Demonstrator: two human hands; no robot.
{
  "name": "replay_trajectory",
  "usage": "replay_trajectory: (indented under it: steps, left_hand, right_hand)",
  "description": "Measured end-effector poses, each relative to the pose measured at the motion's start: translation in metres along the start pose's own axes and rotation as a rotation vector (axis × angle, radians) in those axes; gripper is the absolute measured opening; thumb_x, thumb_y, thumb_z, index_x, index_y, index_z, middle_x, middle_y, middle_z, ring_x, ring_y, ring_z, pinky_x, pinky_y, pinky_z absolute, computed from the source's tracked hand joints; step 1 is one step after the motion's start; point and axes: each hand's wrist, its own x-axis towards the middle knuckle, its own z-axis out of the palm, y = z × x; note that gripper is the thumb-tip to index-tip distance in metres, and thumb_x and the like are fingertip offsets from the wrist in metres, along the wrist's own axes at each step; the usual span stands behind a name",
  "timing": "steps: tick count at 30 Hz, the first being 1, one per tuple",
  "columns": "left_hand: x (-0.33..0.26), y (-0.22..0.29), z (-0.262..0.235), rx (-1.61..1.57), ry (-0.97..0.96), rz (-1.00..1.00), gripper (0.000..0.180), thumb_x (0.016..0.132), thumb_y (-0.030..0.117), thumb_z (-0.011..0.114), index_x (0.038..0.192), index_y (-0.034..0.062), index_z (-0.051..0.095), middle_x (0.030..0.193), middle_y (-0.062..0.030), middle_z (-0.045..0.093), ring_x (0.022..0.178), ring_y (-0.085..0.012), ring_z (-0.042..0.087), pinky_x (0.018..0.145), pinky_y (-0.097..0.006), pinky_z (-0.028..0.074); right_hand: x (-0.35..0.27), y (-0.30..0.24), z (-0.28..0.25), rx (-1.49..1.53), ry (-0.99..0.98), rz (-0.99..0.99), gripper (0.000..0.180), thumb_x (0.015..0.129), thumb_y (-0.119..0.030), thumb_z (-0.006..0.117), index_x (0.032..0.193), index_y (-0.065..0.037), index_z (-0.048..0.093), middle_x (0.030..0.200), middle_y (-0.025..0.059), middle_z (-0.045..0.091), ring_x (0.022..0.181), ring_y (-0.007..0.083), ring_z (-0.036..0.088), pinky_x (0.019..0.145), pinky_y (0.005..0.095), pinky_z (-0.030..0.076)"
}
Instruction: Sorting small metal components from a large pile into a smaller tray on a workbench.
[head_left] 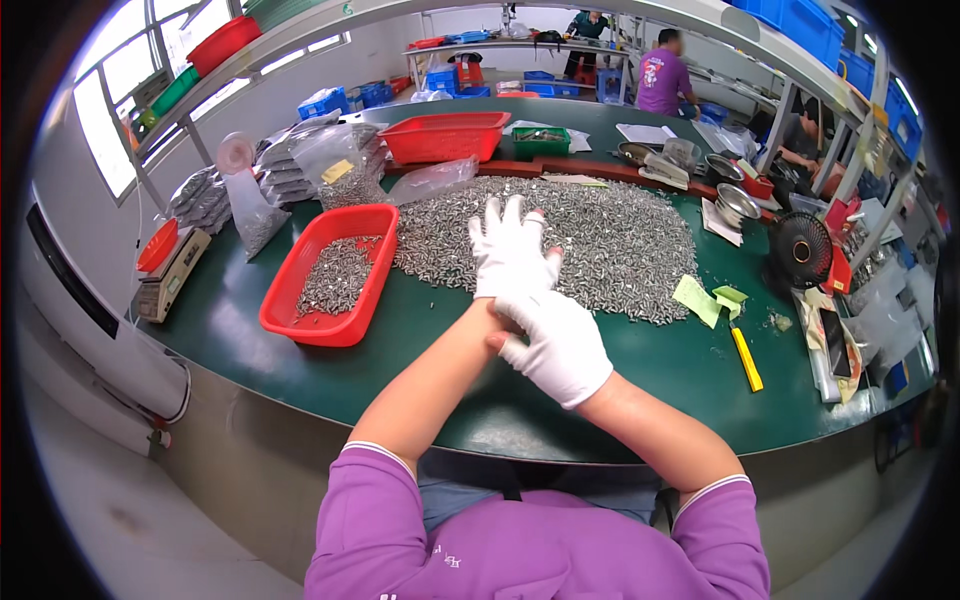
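My left hand point(512, 255), in a white glove, is stretched out with fingers spread, over the near edge of a wide pile of small silvery metal pins point(630, 240). Across its wrist lies my right hand point(562, 352), gloved too, its fingers closed round the left glove's cuff. Some bare fingertips, a thumb among them, poke out of the gloves. Left of the hands, a red plastic tray point(272, 318) holds a smaller heap of the same metal pins point(335, 280). The right hand's fingertips are partly hidden behind the left wrist.
Filled plastic bags point(345, 165) and a weighing scale point(172, 275) stand at the left. A red bin point(445, 135) sits behind the pile. To the right are a yellow-handled tool point(746, 358), green paper point(698, 300), a black fan point(800, 250) and a phone point(834, 342). People work farther back.
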Motion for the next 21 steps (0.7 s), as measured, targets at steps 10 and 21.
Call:
replay_trajectory:
  steps: [10,21]
  left_hand:
    - [0.0,0.01,-0.013,0.227,-0.118,0.026,0.057,0.077,0.044,0.058,0.127,0.016,0.052,0.141,-0.0097,0.039,0.133,-0.034,0.029,0.104,-0.062,0.017]
    - [-0.02,0.004,0.0,-0.444,-0.077,-0.067,0.057,0.075,0.041,0.066,0.118,0.0036,0.056,0.138,-0.0208,0.031,0.131,-0.0408,0.024,0.099,-0.058,0.031]
  right_hand:
    - [-0.002,0.008,-0.003,-0.073,0.231,0.086,0.025,0.074,-0.013,0.069,0.095,-0.007,0.06,0.079,0.0123,0.056,0.076,0.0296,0.056,0.069,0.0392,0.047]
    - [-0.017,-0.007,0.009,0.398,-0.042,0.023,0.008,0.081,-0.007,0.059,0.084,-0.004,0.052,0.077,0.0173,0.055,0.074,0.0359,0.056,0.068,0.0389,0.046]
